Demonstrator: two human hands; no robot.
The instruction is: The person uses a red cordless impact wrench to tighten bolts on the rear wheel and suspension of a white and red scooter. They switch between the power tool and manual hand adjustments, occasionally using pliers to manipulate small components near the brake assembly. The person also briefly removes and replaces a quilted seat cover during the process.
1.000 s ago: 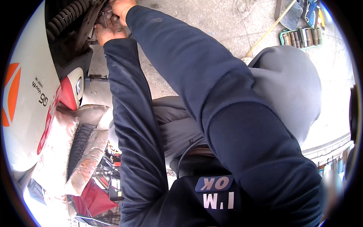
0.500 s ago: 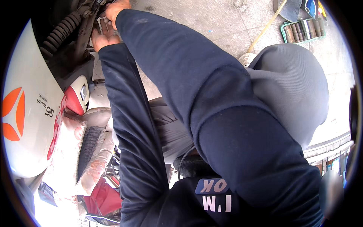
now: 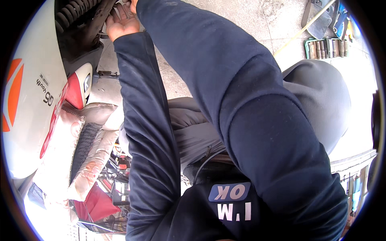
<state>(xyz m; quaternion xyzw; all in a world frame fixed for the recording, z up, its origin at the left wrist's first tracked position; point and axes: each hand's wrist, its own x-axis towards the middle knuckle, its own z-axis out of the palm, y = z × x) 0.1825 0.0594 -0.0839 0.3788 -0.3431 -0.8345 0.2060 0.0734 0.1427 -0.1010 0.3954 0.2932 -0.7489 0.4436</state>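
My left hand (image 3: pixel 122 27) is palm up at the upper left, its fingers stretched out and apart beside the dark underside of a white vehicle (image 3: pixel 38 92). Right next to it, my right hand (image 3: pixel 133 5) is mostly cut off by the upper edge and my sleeve, so its grip is hidden. Whether a small part lies between the two hands, I cannot make out. A dark coil spring (image 3: pixel 74 14) and a brownish metal arm (image 3: pixel 98 24) are close to the left of my hands.
A green-edged tray of sockets (image 3: pixel 327 49) lies on the floor at the upper right. Near it are a thin yellowish stick (image 3: pixel 303 29), a grey scoop-like piece (image 3: pixel 317 18) and a blue item (image 3: pixel 341 24). My bent knee (image 3: pixel 321 86) is at the right. A red-and-white lamp (image 3: pixel 80 86) sticks out from the vehicle.
The view has turned a little: the spring and both hands sit nearer the upper edge, while the socket tray appears lower. My right hand is now mostly out of the picture.
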